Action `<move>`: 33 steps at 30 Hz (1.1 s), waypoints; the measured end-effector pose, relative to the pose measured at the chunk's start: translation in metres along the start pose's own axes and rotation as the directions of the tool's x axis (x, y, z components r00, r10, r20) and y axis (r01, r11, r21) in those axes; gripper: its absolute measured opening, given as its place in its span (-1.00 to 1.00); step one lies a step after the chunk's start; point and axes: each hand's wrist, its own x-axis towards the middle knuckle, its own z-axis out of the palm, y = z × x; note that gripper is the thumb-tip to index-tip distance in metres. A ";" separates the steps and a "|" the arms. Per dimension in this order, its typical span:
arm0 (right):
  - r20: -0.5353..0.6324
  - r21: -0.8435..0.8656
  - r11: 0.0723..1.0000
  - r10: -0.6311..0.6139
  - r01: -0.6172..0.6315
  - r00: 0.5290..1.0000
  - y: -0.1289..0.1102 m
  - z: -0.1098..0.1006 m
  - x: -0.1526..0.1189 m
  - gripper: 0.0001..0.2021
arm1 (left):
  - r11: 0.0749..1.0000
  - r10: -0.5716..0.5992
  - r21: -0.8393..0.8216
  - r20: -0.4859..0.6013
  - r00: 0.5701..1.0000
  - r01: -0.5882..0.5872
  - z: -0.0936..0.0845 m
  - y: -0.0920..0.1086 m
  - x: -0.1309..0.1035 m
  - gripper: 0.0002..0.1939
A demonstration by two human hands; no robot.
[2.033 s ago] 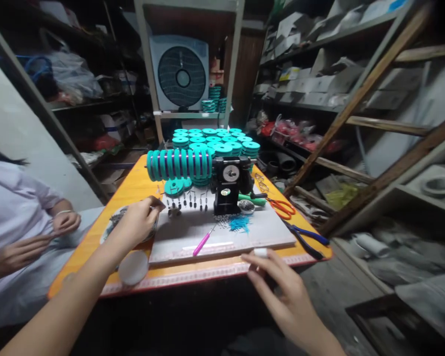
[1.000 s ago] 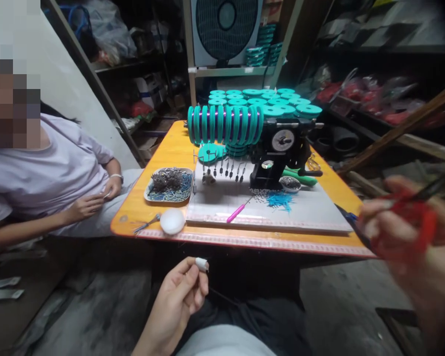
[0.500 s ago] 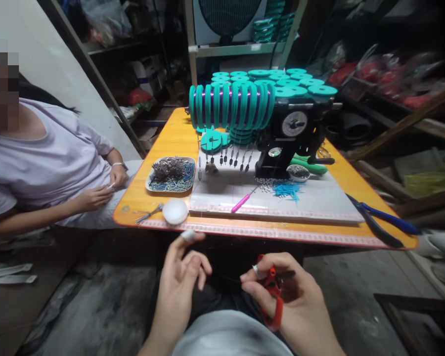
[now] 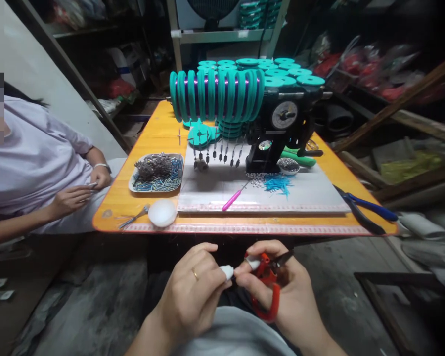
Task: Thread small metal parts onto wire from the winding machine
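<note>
My left hand [image 4: 196, 289] is closed in a pinch, its white-wrapped fingertip near the tips of my right fingers. Anything between those fingertips is too small to make out. My right hand [image 4: 282, 291] holds red-handled scissors [image 4: 270, 296] in its palm, with the dark blades pointing up and right. Both hands are in front of the table's near edge, above my lap. Beyond them, a pink-handled tool [image 4: 233, 200] lies on a white board [image 4: 207, 198]. Teal spools [image 4: 217, 96] with purple thread hang on a black machine [image 4: 278, 123], with small weights below.
On the table [image 4: 111, 212] are a tray [image 4: 156, 174] of metal pieces, a white bowl [image 4: 162, 213], blue strips [image 4: 278, 183] and blue-handled pliers [image 4: 373, 206]. A person [image 4: 40, 163] sits at the left. Shelves stand behind.
My left hand has turned and moved right, closing its fingers near my right fingertips. My right hand still holds the scissors. The view has shifted, so the table sits further left and slightly higher.
</note>
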 end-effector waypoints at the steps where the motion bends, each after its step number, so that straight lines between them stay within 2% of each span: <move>1: 0.014 0.009 1.000 -0.013 0.012 1.000 0.001 -0.001 0.001 -0.70 | 1.000 -0.003 -0.026 -0.033 0.999 0.002 0.002 0.000 -0.001 -0.67; 5: -0.033 0.036 0.995 -0.095 0.096 0.995 0.006 -0.002 0.004 -0.71 | 0.997 -0.061 -0.059 -0.146 0.987 0.053 0.007 0.004 -0.004 -0.64; 8: -0.039 0.054 0.990 -0.127 0.129 0.991 0.008 -0.002 0.005 -0.71 | 0.995 -0.093 -0.048 -0.122 0.988 0.088 0.006 0.005 -0.002 -0.65; 11: -0.037 0.074 0.994 -0.082 0.084 0.996 0.009 -0.002 0.004 -0.71 | 0.997 -0.078 -0.017 -0.086 0.993 0.077 0.004 0.003 0.001 -0.70; 15: -0.084 0.067 0.998 -0.011 0.016 0.996 0.009 0.002 0.001 -0.68 | 0.998 -0.043 0.048 -0.092 0.995 0.048 0.002 0.001 0.004 -0.74; 20: -0.133 0.031 0.997 0.076 -0.073 0.988 0.006 0.007 0.000 -0.63 | 0.997 -0.073 0.010 -0.080 0.994 0.074 0.005 -0.001 0.003 -0.78; 26: -0.152 -0.041 0.995 0.088 -0.096 0.984 0.010 0.009 0.003 -0.64 | 0.994 -0.061 0.093 -0.048 0.997 0.065 0.003 -0.006 0.000 -0.82; 28: -0.114 -0.047 0.995 0.087 -0.092 0.990 0.011 0.007 0.006 -0.64 | 0.990 -0.052 0.130 -0.065 0.997 0.060 -0.002 -0.009 0.001 -0.81; 30: -0.023 -0.018 0.990 0.138 -0.138 0.990 0.010 0.004 0.009 -0.61 | 0.980 -0.055 0.185 -0.109 0.993 0.074 -0.009 -0.013 0.002 -0.78; 32: 0.146 -0.001 0.967 0.251 -0.254 0.957 0.009 0.002 0.014 -0.50 | 0.965 -0.080 0.238 -0.140 0.987 0.112 -0.016 -0.018 0.004 -0.76; 33: 0.245 -0.023 0.950 0.308 -0.312 0.919 0.009 0.001 0.016 -0.43 | 0.958 -0.093 0.258 -0.145 0.985 0.128 -0.019 -0.021 0.005 -0.77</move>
